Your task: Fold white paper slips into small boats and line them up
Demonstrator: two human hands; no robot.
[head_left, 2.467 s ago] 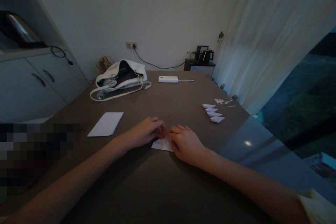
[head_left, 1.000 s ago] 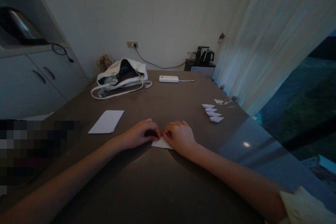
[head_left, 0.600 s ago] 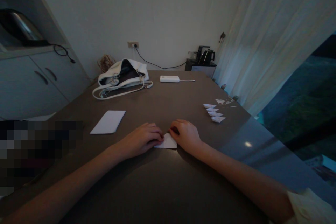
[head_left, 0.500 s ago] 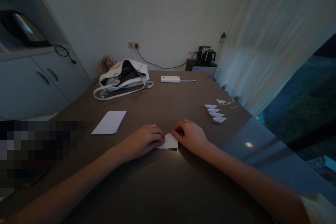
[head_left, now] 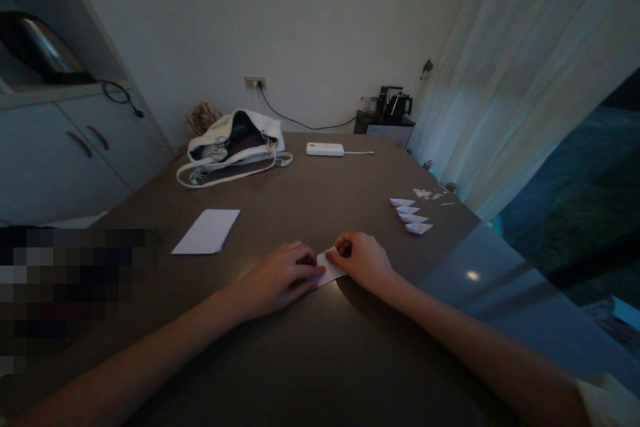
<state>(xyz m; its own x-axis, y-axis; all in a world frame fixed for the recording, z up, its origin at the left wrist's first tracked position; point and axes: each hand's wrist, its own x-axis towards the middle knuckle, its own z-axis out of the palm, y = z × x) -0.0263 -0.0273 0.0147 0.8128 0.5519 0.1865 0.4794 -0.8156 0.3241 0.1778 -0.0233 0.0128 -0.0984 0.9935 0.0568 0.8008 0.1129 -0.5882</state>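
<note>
A small piece of white paper point(head_left: 329, 271) is between my two hands, just over the brown table point(head_left: 310, 353). My left hand point(head_left: 290, 275) has its fingers on the paper's left end. At the other end, my right hand point(head_left: 363, 259) pinches the paper between thumb and curled fingers. Parts of the paper are hidden under the fingers. Several folded white paper boats point(head_left: 413, 218) stand in a row to the right. On the left lies a stack of white paper sheets point(head_left: 207, 232).
Torn paper scraps point(head_left: 430, 194) lie near the right table edge. A white handbag point(head_left: 235, 147) with its strap sits at the back left. Beside it lies a white power bank point(head_left: 325, 149) with a short cable. A dark kettle point(head_left: 399, 107) stands beyond the table.
The paper has turned, its right end now higher and its left end lower. My right hand has shifted onto its upper right part, and my left fingers have moved slightly right.
</note>
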